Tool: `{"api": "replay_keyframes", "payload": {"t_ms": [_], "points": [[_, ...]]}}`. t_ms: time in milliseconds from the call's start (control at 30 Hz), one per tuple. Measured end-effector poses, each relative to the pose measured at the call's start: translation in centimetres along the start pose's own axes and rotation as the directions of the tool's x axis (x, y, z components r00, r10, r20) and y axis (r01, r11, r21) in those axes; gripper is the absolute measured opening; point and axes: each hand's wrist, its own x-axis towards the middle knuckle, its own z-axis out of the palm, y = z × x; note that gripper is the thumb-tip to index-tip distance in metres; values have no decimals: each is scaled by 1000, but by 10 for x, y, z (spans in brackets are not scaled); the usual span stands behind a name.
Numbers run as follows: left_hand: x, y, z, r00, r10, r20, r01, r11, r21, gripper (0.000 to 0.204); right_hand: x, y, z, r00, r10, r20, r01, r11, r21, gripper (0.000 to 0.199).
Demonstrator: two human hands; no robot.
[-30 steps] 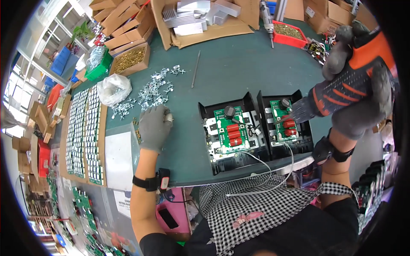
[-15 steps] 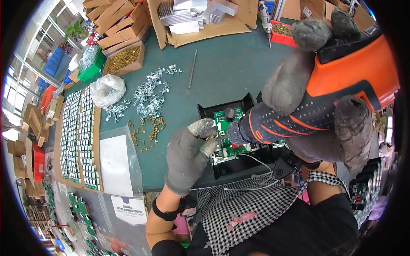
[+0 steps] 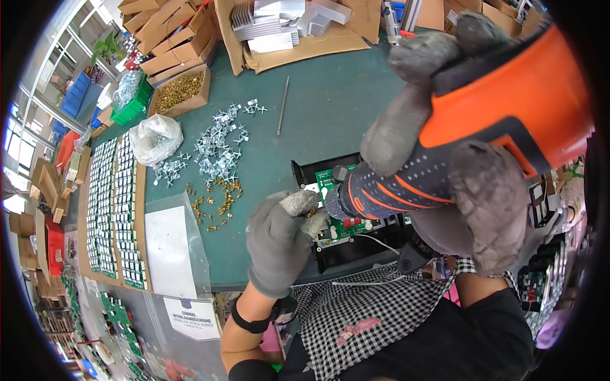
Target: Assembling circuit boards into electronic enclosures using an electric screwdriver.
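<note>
Two gloved hands at a circuit board, seen from above. Your left hand (image 3: 277, 238) lies at the left edge of the green board (image 3: 325, 179), its thumb and forefinger drawn nearly together around a small brass screw (image 3: 311, 213); the other fingers curl inward. Your right hand (image 3: 486, 193) wraps the orange and black drill (image 3: 502, 108) with all its visible fingers, holding nothing else that you can see. The board sits in the black case (image 3: 305, 173) near the table's front edge, partly hidden beneath the drill.

Note the chief relation: the drill's long axis slopes from upper right down to lower left, so that its collar (image 3: 337, 203) points straight at your left fingertips. These lie just beside the collar, over the board's left side, and are nearer to that spot than your right hand, which grips farther back along the body. Whether the bit touches the screw cannot be told.

To the left of your left hand, loose brass screws (image 3: 229, 198) lie on the green table (image 3: 330, 89), with silvery metal pieces (image 3: 219, 147) beyond them.
</note>
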Motion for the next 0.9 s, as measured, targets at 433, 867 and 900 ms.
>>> {"api": "replay_keyframes", "payload": {"t_ms": [433, 867, 900], "points": [[81, -62, 11, 854, 258, 452, -250, 965, -79, 22, 41, 41, 17, 998, 48, -37, -49, 999, -1, 58], [114, -68, 28, 540, 244, 806, 2, 957, -291, 34, 49, 66, 18, 998, -39, 49, 11, 883, 470, 47], [116, -66, 26, 521, 304, 798, -57, 945, -323, 31, 49, 65, 21, 998, -42, 50, 14, 886, 463, 48]]}}
